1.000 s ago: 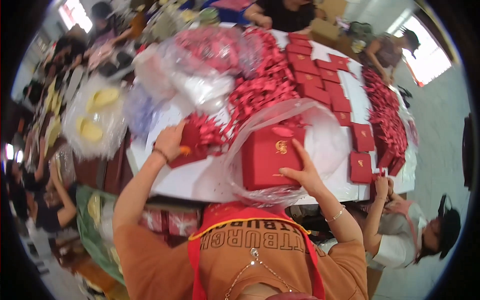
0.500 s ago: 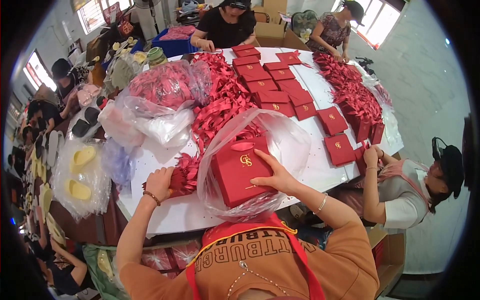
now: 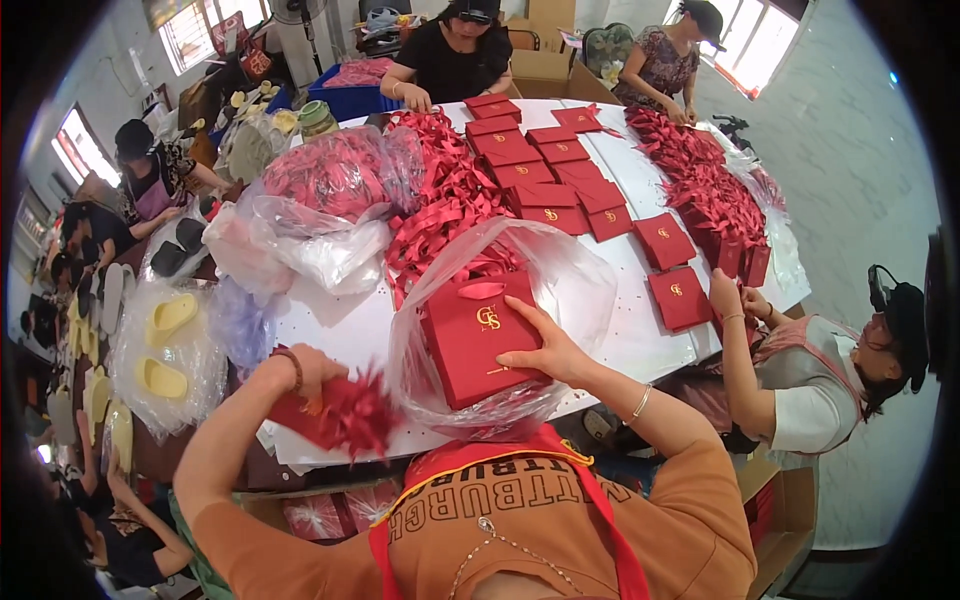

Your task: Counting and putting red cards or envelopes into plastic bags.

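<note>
In a clear plastic bag (image 3: pixel 588 290) at the table's near edge stands a red paper gift bag (image 3: pixel 465 345) with a gold emblem and a ribbon at its top. My right hand (image 3: pixel 545 350) lies spread on the front of this gift bag, thumb and forefinger wide apart. To the left, my left hand (image 3: pixel 318 372) is closed on a bundle of red gift bags (image 3: pixel 335 418) with loose ribbon ends pointing right. That bundle is smeared by motion and hangs over the near left table edge, apart from the plastic bag.
Flat red gift bags (image 3: pixel 665 242) lie in rows on the white table (image 3: pixel 335 325). Red ribbons (image 3: pixel 450 235) heap up behind the plastic bag. Wrapped yellow slippers (image 3: pixel 165 350) lie left. A co-worker (image 3: pixel 800 370) sits close on the right; others work around the table.
My left hand has lifted the bundle of red gift bags off the table and drawn it down toward me. My right hand stays on the gift bag in the plastic bag.
</note>
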The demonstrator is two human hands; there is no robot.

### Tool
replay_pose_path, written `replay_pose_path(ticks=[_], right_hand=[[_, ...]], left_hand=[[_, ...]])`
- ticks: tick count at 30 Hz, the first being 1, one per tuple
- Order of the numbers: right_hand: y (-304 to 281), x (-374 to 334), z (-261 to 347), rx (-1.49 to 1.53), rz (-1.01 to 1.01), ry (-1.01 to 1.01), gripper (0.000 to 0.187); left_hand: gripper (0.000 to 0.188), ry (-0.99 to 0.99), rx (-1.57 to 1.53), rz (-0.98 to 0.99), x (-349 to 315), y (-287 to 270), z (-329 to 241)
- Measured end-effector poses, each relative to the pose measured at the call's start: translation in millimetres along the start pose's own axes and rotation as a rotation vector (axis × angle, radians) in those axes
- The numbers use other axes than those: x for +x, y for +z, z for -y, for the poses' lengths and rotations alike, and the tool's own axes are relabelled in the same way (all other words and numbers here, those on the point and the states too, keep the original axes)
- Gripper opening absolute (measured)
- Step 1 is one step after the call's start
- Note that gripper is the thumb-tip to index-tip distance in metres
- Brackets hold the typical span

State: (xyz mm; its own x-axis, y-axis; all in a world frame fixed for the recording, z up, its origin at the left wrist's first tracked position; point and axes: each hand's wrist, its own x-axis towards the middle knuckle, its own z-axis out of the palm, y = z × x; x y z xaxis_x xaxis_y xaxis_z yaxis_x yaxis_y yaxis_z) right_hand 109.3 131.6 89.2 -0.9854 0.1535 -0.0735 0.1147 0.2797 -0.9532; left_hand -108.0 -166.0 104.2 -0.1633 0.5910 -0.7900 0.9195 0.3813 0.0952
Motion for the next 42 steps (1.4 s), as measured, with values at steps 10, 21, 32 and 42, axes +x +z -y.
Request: replay_pose_path(ticks=[10,21,32,42], right_hand=[[6,-5,-2,0.045,0.0,0.011,0.081],[10,1,7,0.231,-0.031,0.132,0.076],[19,-6,11,0.191,-0.044,0.14,0.077],[15,-4,12,0.173,0.006,0.153,0.075]], left_hand=[[0.04,0.469,0.424,0.382,122,97,14],[0.026,0.147,0.417,-0.202,124,94,11],[0.078,-0.175,-0.273,-0.75,-6,98,41],[0.076,-0.695,-1.931,-0.639,13,205,20]])
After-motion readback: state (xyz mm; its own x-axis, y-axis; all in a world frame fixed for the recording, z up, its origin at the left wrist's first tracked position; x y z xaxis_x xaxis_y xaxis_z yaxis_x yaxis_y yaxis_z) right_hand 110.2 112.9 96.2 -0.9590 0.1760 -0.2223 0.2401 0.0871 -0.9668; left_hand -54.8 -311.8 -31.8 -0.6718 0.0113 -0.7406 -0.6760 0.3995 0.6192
